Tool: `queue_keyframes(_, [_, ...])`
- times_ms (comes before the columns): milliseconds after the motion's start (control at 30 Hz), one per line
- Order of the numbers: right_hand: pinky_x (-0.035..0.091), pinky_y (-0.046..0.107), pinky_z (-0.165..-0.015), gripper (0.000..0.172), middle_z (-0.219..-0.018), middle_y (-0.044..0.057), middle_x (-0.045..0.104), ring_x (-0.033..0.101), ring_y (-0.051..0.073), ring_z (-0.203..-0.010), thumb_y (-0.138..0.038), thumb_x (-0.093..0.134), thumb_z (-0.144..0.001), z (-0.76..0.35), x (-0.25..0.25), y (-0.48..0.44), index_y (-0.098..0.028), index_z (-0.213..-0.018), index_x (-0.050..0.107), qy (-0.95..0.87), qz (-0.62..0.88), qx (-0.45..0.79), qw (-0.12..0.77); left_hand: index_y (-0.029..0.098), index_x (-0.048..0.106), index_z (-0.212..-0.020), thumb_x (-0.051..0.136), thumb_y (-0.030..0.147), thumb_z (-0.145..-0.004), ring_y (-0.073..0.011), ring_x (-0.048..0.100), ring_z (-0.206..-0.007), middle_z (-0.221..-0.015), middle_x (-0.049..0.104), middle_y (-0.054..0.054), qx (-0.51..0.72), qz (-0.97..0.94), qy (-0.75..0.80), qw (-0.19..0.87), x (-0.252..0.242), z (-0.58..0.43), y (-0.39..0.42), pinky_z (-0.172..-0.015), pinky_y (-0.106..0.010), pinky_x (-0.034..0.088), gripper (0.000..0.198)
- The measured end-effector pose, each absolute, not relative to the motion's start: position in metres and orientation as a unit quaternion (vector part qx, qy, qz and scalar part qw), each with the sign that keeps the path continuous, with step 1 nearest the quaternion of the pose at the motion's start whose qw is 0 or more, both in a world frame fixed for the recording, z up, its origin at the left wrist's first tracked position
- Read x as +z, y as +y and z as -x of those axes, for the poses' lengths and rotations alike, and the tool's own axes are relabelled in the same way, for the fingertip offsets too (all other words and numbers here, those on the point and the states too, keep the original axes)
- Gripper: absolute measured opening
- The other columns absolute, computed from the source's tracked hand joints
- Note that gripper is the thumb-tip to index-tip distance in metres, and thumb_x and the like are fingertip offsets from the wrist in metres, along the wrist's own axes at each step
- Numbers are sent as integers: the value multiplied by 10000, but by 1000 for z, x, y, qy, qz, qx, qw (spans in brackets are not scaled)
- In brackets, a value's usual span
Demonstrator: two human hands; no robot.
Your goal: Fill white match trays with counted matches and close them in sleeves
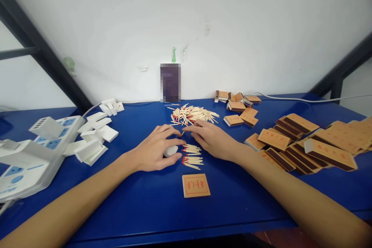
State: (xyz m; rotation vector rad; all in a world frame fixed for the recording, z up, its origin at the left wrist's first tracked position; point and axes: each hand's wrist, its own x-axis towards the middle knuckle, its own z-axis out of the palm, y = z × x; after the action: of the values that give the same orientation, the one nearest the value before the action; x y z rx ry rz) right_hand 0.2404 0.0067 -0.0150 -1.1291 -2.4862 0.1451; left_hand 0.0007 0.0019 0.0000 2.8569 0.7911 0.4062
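Note:
My left hand (158, 148) curls around a small white matchbox tray (171, 150) on the blue table (139, 201). My right hand (209, 137) reaches in from the right, its fingers bent and their tips pinching at matches near the left hand. A small bunch of red-tipped matches (192, 156) lies just below both hands. A larger loose pile of matches (193, 114) sits behind them. One orange matchbox sleeve (196, 185) lies flat in front.
Several white inner trays (95, 135) lie at the left beside white power strips (31, 155). Orange matchboxes (305, 141) are heaped at the right, with more (240, 108) at the back. A dark blurred object (170, 82) stands against the white wall.

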Motion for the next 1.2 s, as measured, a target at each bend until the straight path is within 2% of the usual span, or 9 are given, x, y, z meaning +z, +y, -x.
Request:
queue_keyframes(133, [459,322,-792,233,-980,78,595,582,198,-910,-170,448,-979,-240,-15,9,-188,-1100,647,-894,409,33,179,241,631,-1255,523,370,-935,-285,492,-1177,-1258,583,-102,136,-952,264,74,-1,0,2,-1031,-476,375,362])
queue_keyframes(300, [430,292,-739,119,-956,61,609,583,174,-848,-207,506,-966,-243,-14,6,-179,-911,607,-881,435,34,181,237,623,-1253,509,364,-946,-277,497,-1169,-1252,585,-99,137,-950,271,71,-3,0,3,-1023,-466,373,352])
queue_keyframes(500, [360,328,-733,277,-771,38,641,586,181,-744,-279,486,-980,-239,-12,4,-179,-739,579,-859,491,0,144,207,626,-1244,496,372,-952,-271,505,-1146,-1246,590,-106,143,-947,279,65,-3,0,2,-1007,-468,373,360])
queue_keyframes(567, [365,339,-753,271,-746,32,647,588,180,-724,-269,432,-1000,-240,-10,4,-172,-818,607,-856,492,16,158,206,625,-1242,486,379,-956,-270,506,-1146,-1252,590,-106,142,-946,284,62,-3,0,2,-998,-466,373,362])
queue_keyframes(633, [390,326,-764,210,-834,43,665,605,180,-779,-203,419,-991,-244,-10,3,-164,-1011,625,-867,461,47,183,209,625,-1238,470,390,-962,-269,509,-1143,-1252,595,-104,142,-944,291,59,-4,0,3,-980,-462,379,364])
queue_keyframes(733, [426,300,-774,308,-995,64,625,606,178,-881,-103,442,-939,-251,-9,2,-203,-1171,617,-890,411,73,182,202,618,-1244,444,412,-973,-275,502,-1159,-1246,609,-105,159,-927,337,42,-7,0,4,-975,-475,375,384])
queue_keyframes(900, [446,300,-756,246,-1025,64,552,591,167,-835,-140,435,-963,-257,-8,0,-216,-1075,640,-890,429,67,137,204,581,-1299,412,454,-983,-296,458,-1268,-1352,566,-108,185,-876,446,16,-14,0,8,-1014,-519,354,437])
queue_keyframes(1067, [431,300,-710,180,-1000,60,555,581,170,-794,-226,408,-1005,-258,-10,3,-199,-977,584,-881,456,47,117,215,491,-1403,393,502,-983,-322,307,-1431,-1529,420,-78,146,-886,438,34,-17,1,9,-1109,-563,281,518])
queue_keyframes(1200, [431,310,-730,169,-1000,69,571,577,177,-812,-223,392,-1009,-252,-13,3,-190,-951,547,-875,463,48,132,239,423,-1460,365,551,-983,-330,238,-1474,-1584,337,-56,121,-890,436,63,-16,1,10,-1145,-583,236,573])
